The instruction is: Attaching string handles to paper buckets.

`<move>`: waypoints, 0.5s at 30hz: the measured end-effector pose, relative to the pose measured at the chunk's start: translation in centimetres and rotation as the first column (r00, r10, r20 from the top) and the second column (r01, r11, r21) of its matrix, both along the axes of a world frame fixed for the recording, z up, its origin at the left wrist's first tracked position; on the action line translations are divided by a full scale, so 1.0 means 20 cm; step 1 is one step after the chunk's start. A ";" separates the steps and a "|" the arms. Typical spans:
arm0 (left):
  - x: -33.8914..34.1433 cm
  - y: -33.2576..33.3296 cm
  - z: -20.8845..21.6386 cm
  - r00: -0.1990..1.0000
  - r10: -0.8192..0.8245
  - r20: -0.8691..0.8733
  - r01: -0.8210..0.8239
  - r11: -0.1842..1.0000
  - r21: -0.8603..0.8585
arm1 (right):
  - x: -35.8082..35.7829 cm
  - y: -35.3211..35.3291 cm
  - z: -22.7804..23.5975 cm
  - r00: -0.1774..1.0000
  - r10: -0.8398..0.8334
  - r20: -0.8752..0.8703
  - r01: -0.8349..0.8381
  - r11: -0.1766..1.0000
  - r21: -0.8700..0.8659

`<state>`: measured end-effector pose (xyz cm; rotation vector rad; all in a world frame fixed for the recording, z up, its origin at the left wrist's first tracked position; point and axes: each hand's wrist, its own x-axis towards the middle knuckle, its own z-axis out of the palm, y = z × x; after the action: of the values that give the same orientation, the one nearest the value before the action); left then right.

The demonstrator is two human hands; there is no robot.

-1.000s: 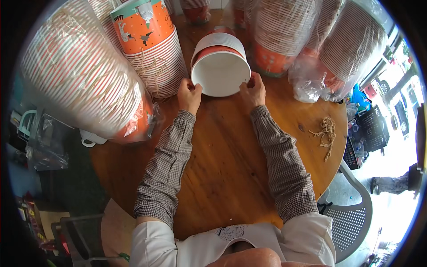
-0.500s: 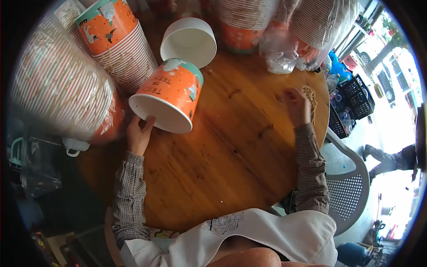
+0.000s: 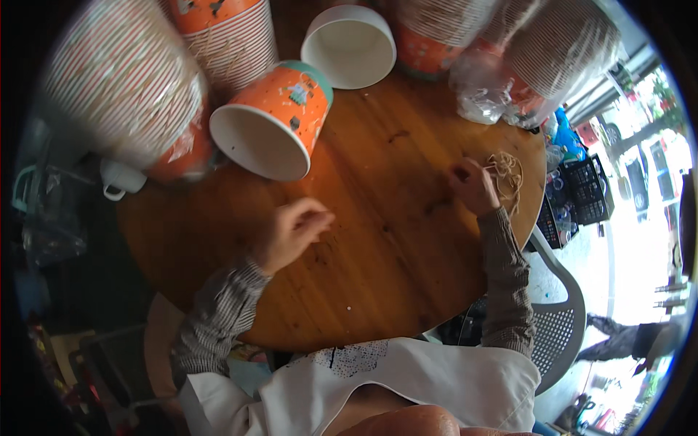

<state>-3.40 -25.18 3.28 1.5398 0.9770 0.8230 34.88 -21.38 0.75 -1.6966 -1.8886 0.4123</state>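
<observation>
An orange paper bucket (image 3: 294, 105) with a green base band and Halloween-style figures lies on its side on the round wooden table (image 3: 363, 276), its white mouth tipped toward me. My left hand (image 3: 294, 231) is over the table nearer to me, apart from the bucket; it is blurred, with loosely bent fingers and nothing seen in them. At the right, my right hand (image 3: 474, 187) is curled with thumb and fingertips drawn together; whether anything thin is between them I cannot make out. Beside it lies a loose tangle of pale string (image 3: 507, 174).
Behind the orange bucket a white paper bucket (image 3: 349, 54) lies with its mouth toward me. Tall stacks of nested buckets in clear plastic (image 3: 127, 87) crowd the left, with more stacks (image 3: 556, 54) at the back right. A white cup (image 3: 121, 178), grey chair (image 3: 560, 334) and black crates (image 3: 582, 189) stand around.
My left hand has let go of the orange bucket's rim and moved right and toward me. The bucket stays lying down. My right hand remains by the string; the whole view has shifted.
</observation>
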 end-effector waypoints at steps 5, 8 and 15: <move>0.37 0.07 0.00 0.984 -0.172 -0.039 0.171 0.985 -0.018 | -0.39 -0.16 0.16 0.942 0.161 -0.295 -0.195 0.977 -0.089; 0.42 0.09 0.00 0.980 -0.197 -0.016 0.194 0.976 -0.102 | -0.53 -0.19 0.24 0.900 0.301 -0.314 -0.329 0.944 -0.038; 0.40 0.08 -0.07 0.992 -0.083 0.093 0.085 0.996 -0.021 | -0.62 -0.23 0.14 0.813 0.207 -0.545 -0.294 0.953 -0.077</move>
<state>4.65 -23.61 1.98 1.4981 0.8473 0.8115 22.51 -25.98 3.64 -1.2380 -1.6830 1.0498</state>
